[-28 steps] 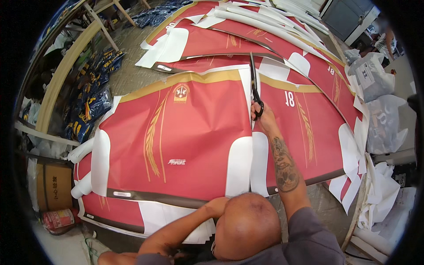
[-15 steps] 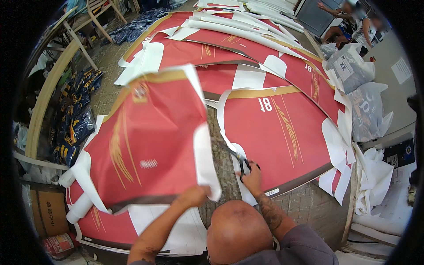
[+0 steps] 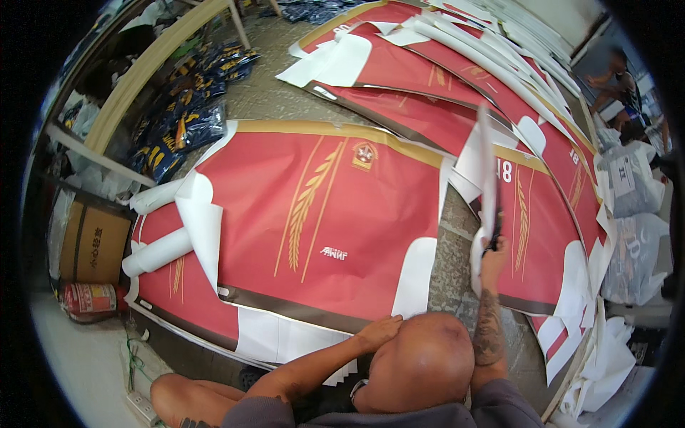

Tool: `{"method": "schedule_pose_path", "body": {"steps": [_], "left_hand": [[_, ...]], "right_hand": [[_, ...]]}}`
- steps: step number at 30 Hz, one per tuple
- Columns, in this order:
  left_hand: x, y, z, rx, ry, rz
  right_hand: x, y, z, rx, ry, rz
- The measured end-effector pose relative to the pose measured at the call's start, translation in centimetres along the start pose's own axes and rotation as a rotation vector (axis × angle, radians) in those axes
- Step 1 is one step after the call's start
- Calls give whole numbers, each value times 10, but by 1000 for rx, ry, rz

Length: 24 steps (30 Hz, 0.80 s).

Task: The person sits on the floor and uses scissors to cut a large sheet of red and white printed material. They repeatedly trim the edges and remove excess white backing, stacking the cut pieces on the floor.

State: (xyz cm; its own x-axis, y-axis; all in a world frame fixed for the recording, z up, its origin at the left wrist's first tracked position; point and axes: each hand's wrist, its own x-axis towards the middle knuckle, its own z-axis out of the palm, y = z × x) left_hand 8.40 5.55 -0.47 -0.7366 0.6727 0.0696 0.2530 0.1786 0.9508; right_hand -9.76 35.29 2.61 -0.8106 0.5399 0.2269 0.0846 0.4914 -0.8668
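A large red printed sheet (image 3: 357, 221), with a gold wheat-ear motif, white corners and a dark lower band, lies spread on the left over other sheets. My left hand (image 3: 380, 333) pinches its near edge, fingers closed. To the right, my right hand (image 3: 494, 255) is wrapped around black-handled scissors (image 3: 494, 239), their blades mostly hidden. Beside them a pale strip of sheet (image 3: 486, 153) stands up edge-on, slightly blurred; I cannot tell whether the hand grips it too. A second red printed sheet (image 3: 539, 242) lies behind that strip.
More red sheets (image 3: 407, 107) and white rolls (image 3: 474, 53) spread across the floor (image 3: 278, 100). At left are a carton (image 3: 96, 242), a red cylinder (image 3: 89, 298), bagged dark garments (image 3: 193, 121) and a wooden beam (image 3: 157, 68). Plastic sacks (image 3: 631, 178) and another person (image 3: 619, 85) are at right.
The left-hand sheet, held raised and tilted before, now lies spread out over the sheets at left. A pale strip now stands up by the scissors. The whole view has shifted.
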Motion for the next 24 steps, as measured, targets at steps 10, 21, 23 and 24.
{"method": "schedule_pose_path", "body": {"steps": [10, 21, 23, 24], "left_hand": [[-1, -24, -39, -758, 962, -173], [-130, -122, -209, -313, 1655, -780], [-156, -127, -229, -189, 1524, -936], [-165, -127, -237, 317, 1542, -936]], "right_hand": [[-124, -156, 149, 812, -971, 315], [-130, -137, 127, 484, -1178, 45], [-116, -108, 110, 353, -1042, 25], [-111, -90, 101, 286, -956, 1]]}}
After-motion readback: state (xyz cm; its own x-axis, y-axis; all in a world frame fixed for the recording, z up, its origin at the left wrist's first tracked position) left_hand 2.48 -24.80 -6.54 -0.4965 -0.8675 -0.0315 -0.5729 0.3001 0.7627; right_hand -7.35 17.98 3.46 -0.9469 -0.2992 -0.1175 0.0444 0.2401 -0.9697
